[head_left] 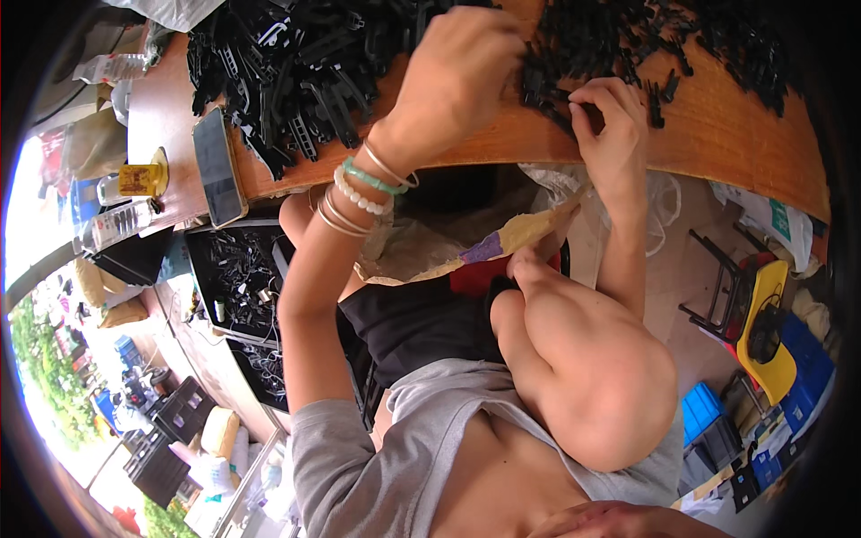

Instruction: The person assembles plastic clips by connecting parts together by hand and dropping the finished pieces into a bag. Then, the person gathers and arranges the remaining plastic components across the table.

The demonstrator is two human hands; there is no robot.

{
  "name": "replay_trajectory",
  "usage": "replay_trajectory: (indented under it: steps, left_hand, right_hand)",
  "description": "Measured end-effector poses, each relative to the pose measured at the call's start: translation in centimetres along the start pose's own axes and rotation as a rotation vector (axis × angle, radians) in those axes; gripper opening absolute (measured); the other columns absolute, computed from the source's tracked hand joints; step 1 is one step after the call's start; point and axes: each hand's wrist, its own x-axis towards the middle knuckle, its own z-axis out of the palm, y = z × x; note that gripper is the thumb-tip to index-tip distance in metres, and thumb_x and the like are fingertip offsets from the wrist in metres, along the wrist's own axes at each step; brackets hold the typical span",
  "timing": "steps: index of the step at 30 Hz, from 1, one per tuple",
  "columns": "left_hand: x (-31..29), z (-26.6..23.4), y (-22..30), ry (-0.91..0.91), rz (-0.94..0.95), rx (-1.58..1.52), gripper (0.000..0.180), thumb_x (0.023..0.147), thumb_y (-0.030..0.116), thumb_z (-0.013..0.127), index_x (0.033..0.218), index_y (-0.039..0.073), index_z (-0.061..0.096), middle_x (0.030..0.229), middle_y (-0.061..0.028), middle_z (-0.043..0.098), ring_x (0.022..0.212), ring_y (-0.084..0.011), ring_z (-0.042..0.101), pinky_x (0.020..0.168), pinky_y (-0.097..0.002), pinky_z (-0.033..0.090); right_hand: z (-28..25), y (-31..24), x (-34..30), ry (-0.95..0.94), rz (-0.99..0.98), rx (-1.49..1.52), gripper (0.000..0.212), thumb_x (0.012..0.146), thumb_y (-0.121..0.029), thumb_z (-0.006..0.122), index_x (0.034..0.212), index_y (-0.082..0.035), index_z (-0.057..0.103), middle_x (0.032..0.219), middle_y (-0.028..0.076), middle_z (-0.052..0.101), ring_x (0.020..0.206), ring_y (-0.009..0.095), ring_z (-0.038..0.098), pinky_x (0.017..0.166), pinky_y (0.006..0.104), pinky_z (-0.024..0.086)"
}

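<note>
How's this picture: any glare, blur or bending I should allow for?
All in the head view: bright light washes out parts of the left side; the left hand looks blurred, the right hand crisper; the table's near edge bows, likely from the fisheye; the corners go black.

On the table (717, 134), a left heap (296, 81) and a right heap (619, 36) of parts are lying side by side. Left of them, a phone (217, 166) is resting by the near edge. Below that edge, a bag (520, 235) is sitting before the person (430, 412). A tray (251, 338) is standing to its left, a chair (762, 368) to its right.
</note>
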Motion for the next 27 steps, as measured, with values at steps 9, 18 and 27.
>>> replay_trajectory:
  steps: [9, 18, 27]
  left_hand:
    - [-2.8, -3.6, 0.9, 0.056, -0.945, -0.906, 0.029, 0.094, 0.009, 0.052, 0.114, -0.012, 0.050, 0.085, -0.0137, 0.067, 0.078, -0.0139, 0.065, 0.073, -0.0266, 0.051]
    - [-3.6, -3.3, 5.6, -0.130, -0.922, -1.066, 0.033, 0.088, 0.006, 0.061, 0.116, -0.010, 0.056, 0.087, -0.0187, 0.068, 0.075, -0.0207, 0.069, 0.066, -0.0277, 0.055]
    - [-4.4, -3.2, 6.8, -0.068, -0.561, -0.550, 0.039, 0.077, 0.004, 0.070, 0.114, -0.003, 0.058, 0.088, -0.0231, 0.065, 0.074, -0.0353, 0.065, 0.064, -0.0350, 0.052]
  right_hand:
    - [-2.0, -2.3, -0.3, -0.072, 0.331, 0.849, 0.011, 0.082, 0.002, 0.064, 0.093, 0.001, 0.065, 0.087, 0.008, 0.066, 0.077, 0.015, 0.063, 0.067, 0.0243, 0.047]
    - [-1.9, -3.7, -0.2, -0.164, -0.018, 0.834, 0.014, 0.077, -0.003, 0.072, 0.089, -0.001, 0.067, 0.078, 0.007, 0.065, 0.067, 0.013, 0.059, 0.059, 0.0221, 0.045]
    - [-1.3, -4.6, -0.9, 0.076, -0.030, 0.769, 0.024, 0.074, -0.008, 0.075, 0.095, 0.000, 0.067, 0.083, 0.009, 0.066, 0.071, 0.017, 0.061, 0.062, 0.0248, 0.048]
